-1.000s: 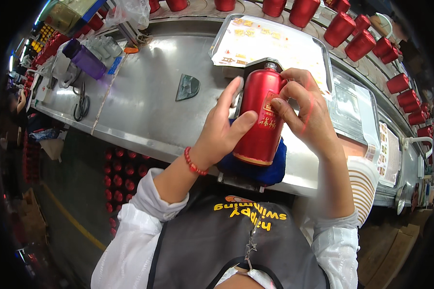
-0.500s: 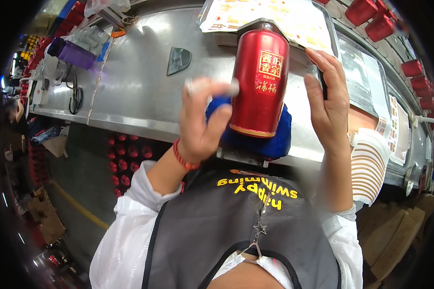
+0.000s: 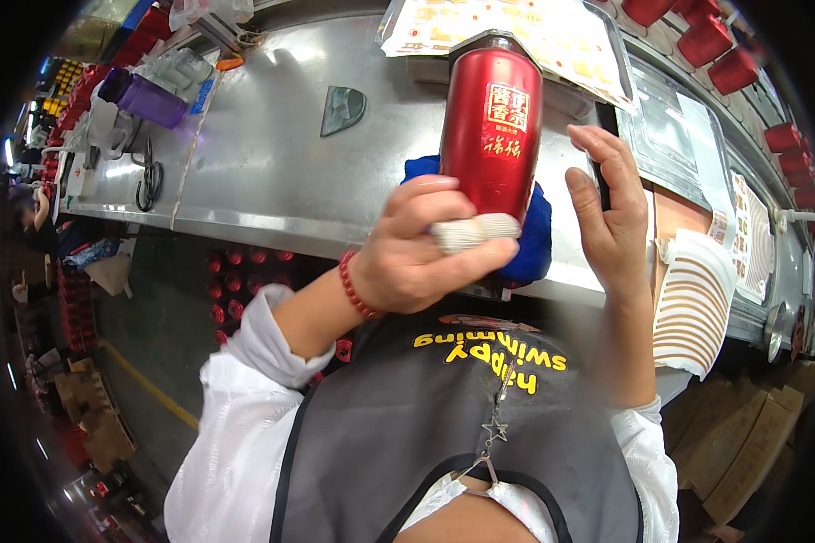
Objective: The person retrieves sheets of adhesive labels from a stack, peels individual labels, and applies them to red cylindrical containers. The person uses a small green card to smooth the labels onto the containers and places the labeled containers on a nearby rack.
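A glossy red bottle point(image 3: 491, 127) with gold print lies on a blue padded cloth point(image 3: 536, 237), its far end against a dark angular holder point(image 3: 495, 39). My left hand point(image 3: 417, 240), blurred by motion, is closed at the bottle's near end and covers its base. A whitish ribbed finger cover point(image 3: 475, 233) on one of its fingers lies across the red surface, with the thumb below. To the right of the bottle, my right hand point(image 3: 614, 213) is open, fingers bent and apart, touching nothing I can see. A dark flat scraper-like piece point(image 3: 343, 110) lies on the metal table left of the bottle.
The metal table point(image 3: 254, 136) holds a purple bottle point(image 3: 145, 98) and black-handled scissors point(image 3: 148, 176) at the left. Sheets of printed labels point(image 3: 516, 27) lie on a tray at the back. Striped strips point(image 3: 695, 303) hang at the right edge, near cardboard point(image 3: 743, 452).
My left hand has moved right and nearer, from beside the bottle onto its near end, and has closed. My right hand stays open at the bottle's right with little movement.
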Demonstrator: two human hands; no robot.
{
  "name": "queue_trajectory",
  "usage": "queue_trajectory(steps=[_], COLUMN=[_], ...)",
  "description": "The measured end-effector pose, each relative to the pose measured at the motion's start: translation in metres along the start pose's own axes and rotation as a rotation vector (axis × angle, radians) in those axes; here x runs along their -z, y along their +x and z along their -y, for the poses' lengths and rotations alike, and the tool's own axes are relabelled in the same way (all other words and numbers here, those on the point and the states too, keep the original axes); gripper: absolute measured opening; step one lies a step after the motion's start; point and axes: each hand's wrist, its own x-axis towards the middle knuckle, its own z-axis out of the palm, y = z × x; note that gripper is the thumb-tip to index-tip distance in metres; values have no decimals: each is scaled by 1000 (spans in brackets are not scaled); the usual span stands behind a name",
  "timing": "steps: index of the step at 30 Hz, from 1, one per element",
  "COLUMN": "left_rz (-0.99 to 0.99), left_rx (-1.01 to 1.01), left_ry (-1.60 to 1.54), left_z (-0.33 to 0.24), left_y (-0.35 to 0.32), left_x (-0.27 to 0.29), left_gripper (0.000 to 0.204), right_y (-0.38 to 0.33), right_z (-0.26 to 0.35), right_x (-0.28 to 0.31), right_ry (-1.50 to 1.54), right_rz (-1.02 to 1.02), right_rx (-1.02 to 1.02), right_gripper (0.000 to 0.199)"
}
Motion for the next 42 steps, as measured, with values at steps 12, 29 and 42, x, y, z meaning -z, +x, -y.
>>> queue_trajectory(steps=[12, 29, 42], left_rz=[-136, -80, -91], left_rx=[696, 891, 916], left_ry=[-304, -553, -632], left_z=[24, 53, 51], left_y=[-12, 31, 34], left_x=[4, -37, -33], left_gripper=[44, 84, 81], right_y=[8, 25, 16], right_z=[7, 15, 11], right_x=[-15, -20, -24], right_ry=[-91, -171, -67], right_rz=[76, 227, 206], right_rx=[43, 0, -40], right_gripper=[51, 52, 56])
